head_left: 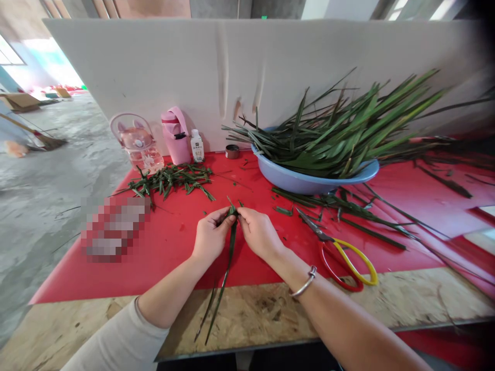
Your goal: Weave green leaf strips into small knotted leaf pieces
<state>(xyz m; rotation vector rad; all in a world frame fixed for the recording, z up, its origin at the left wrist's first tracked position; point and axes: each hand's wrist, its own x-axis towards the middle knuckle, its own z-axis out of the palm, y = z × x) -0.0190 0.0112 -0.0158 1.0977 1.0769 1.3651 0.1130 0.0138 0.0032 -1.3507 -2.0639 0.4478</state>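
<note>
Both my hands meet over the red sheet at the middle of the table. My left hand (212,232) pinches a folded green leaf strip (231,242) between thumb and fingers. Two long ends of the strip hang down past the table's front edge. My right hand (258,232) is closed at the strip's upper part, its fingertips touching the folded knot; a short tip pokes up between the hands. Scissors (327,238) with one red and one yellow handle lie to the right of my right hand. Folded leaf pieces (170,180) form a pile beyond my left hand.
A blue basin (305,178) heaped with long green leaves (340,134) stands at the back right. A clear pink bottle (141,147), a pink pouch (177,139), a small white bottle (197,147) and a round tin (232,151) line the white board (154,67). Leaf scraps lie right.
</note>
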